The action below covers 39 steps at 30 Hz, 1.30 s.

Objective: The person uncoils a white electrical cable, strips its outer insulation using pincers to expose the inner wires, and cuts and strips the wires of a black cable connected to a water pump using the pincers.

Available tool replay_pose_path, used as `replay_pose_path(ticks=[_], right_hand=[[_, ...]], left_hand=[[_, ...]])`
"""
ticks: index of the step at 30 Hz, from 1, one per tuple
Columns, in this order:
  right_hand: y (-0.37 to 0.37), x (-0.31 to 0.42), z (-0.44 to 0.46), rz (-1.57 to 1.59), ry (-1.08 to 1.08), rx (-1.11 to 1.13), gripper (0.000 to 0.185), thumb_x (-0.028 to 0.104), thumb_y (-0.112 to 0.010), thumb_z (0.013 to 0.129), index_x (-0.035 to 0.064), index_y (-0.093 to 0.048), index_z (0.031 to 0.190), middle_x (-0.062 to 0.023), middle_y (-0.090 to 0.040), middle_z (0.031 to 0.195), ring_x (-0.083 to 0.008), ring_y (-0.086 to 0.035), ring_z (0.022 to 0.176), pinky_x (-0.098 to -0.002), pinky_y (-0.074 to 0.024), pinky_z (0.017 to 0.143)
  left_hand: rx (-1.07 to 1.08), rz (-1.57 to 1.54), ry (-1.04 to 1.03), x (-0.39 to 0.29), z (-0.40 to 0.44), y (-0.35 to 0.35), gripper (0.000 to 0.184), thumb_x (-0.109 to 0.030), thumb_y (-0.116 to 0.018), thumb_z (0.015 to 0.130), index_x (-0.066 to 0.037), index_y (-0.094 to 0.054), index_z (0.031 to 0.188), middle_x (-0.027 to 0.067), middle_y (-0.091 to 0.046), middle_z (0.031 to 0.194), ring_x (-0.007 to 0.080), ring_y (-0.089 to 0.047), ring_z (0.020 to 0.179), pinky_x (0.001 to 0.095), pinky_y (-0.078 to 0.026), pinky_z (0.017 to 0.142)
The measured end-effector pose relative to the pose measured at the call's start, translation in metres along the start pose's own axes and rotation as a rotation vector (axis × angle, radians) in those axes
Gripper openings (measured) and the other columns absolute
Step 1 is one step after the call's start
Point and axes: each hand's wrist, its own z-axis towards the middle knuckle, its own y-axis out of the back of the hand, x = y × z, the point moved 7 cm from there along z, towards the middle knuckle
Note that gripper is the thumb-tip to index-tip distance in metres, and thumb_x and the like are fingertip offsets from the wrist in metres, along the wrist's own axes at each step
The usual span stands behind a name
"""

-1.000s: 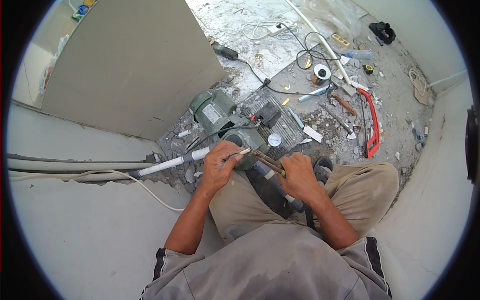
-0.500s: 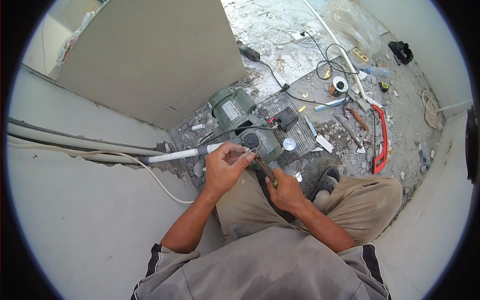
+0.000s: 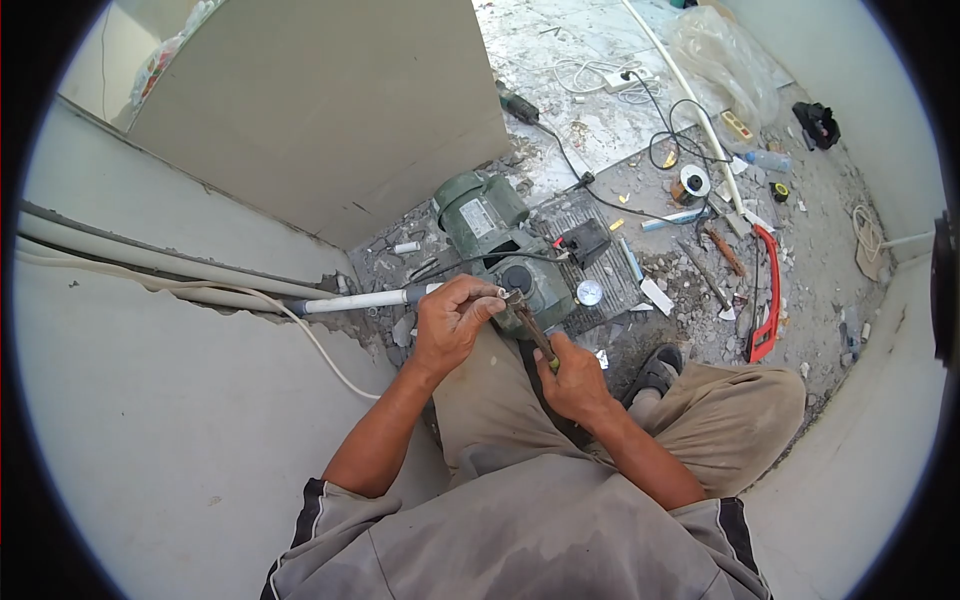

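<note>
My left hand is closed in a pinch on a small whitish piece, too small to name. In my right hand I grip a pair of pliers by the handles, its worn metal jaws pointing up toward my left fingertips. A narrow gap seems to lie between the jaws and the piece. Just beyond both hands stands a green water pump, with a pressure gauge on its near right side. A white pipe runs from the wall toward the pump, its end partly behind my left hand.
Rubble covers the floor. To the right lie a red hacksaw, a tape spool, a tape measure and a long white pipe. A power tool with its cord lies behind the pump. A grey panel leans at left.
The whole view has shifted slightly, moving the surroundings right and down. The pliers' jaws have come a little away from the small piece at my left fingertips.
</note>
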Motion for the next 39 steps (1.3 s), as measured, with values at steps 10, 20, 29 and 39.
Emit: replay_pose_path(ticks=[10,20,29,39], right_hand=[[-0.003,0.000,0.001,0.085,0.011,-0.039,0.022,0.018,-0.066,0.096,0.0008,-0.053,0.099,-0.0258,-0.066,0.078,-0.0501,-0.064,0.074,-0.0565,-0.0497,0.067],[-0.009,-0.005,0.007,0.117,0.116,-0.176,0.022,0.009,-0.070,0.089,0.0014,-0.053,0.100,-0.0242,-0.064,0.083,-0.0474,-0.064,0.079,-0.0537,-0.0504,0.070],[0.016,0.002,0.012,0.002,0.111,-0.184,0.026,0.006,-0.072,0.085,0.0016,-0.051,0.100,-0.0231,-0.063,0.085,-0.0460,-0.065,0.082,-0.0536,-0.0510,0.072],[0.041,0.009,0.012,-0.159,-0.020,-0.144,0.025,0.011,-0.071,0.088,0.0017,-0.051,0.100,-0.0227,-0.065,0.085,-0.0455,-0.067,0.081,-0.0552,-0.0519,0.070]], left_hand=[[0.002,0.159,-0.123,-0.016,0.008,-0.010,0.011,-0.005,-0.065,0.101,0.005,-0.070,0.099,0.0105,-0.067,0.083,0.0192,-0.064,0.073,0.0309,-0.051,0.067],[-0.115,-0.242,0.147,-0.002,-0.003,-0.024,0.029,-0.021,-0.055,0.111,0.001,-0.068,0.096,0.0009,-0.064,0.078,0.0069,-0.059,0.070,0.0260,-0.047,0.062],[-0.179,-0.272,0.137,0.010,0.010,-0.033,0.030,-0.026,-0.052,0.112,-0.005,-0.066,0.097,-0.0006,-0.062,0.081,0.0056,-0.056,0.067,0.0245,-0.047,0.060],[-0.249,-0.298,0.284,0.037,0.039,-0.041,0.029,-0.026,-0.062,0.108,-0.008,-0.063,0.085,-0.0046,-0.053,0.068,0.0037,-0.044,0.052,0.0222,-0.034,0.047]])
